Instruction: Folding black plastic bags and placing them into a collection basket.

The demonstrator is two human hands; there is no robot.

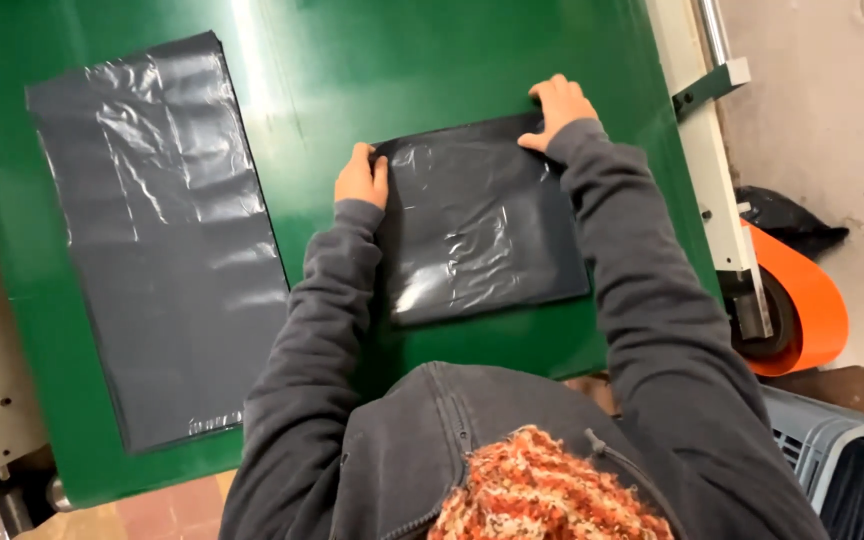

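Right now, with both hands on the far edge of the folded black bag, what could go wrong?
1. The folded bag looks glossy and lies on a smooth green table; it may slide, since the left hand and right hand touch only its far corners.
2. The near edge is free, so the fold might spring open.
3. A sleeve could perhaps drag the flat bag lying close beside.
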